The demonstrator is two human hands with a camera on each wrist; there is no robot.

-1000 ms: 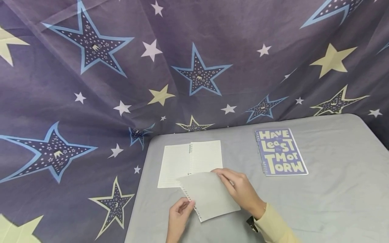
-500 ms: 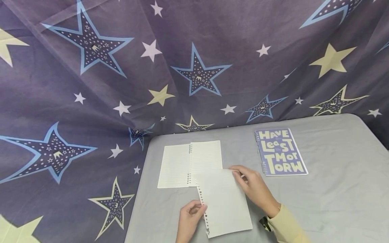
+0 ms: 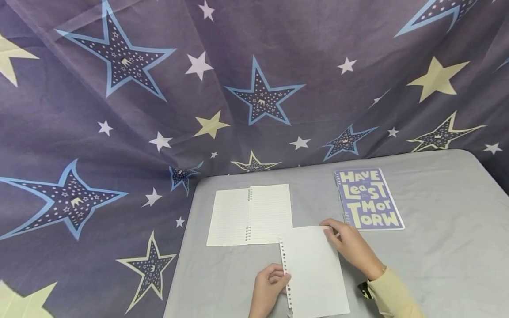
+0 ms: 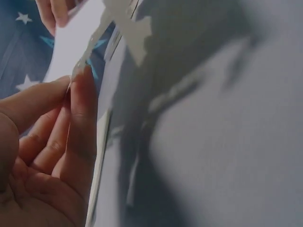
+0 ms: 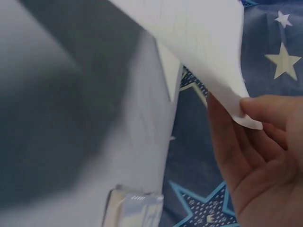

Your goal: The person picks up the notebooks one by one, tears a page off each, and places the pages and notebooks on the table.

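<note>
A white loose-leaf sheet (image 3: 314,269) with a row of punched holes down its left edge is held up between both hands in the head view. My left hand (image 3: 270,285) pinches the punched edge between thumb and fingers, low down; the left wrist view shows the same thumb-and-finger pinch on the paper (image 4: 71,47). At the top right corner my right hand (image 3: 351,247) grips the sheet, its thumb (image 5: 265,108) on one face. The sheet's upper left corner overlaps an open ring binder notebook (image 3: 230,216) with lined pages.
A closed purple notebook (image 3: 370,198) with large pale lettering lies at the right, just beyond my right hand. Grey cloth (image 3: 445,238) covers the table. Behind it hangs a dark curtain (image 3: 302,44) printed with stars.
Both hands have carried the sheet to the right and nearer, off most of the open notebook. The sheet has turned from tilted to nearly upright in view. Both notebooks stay put.
</note>
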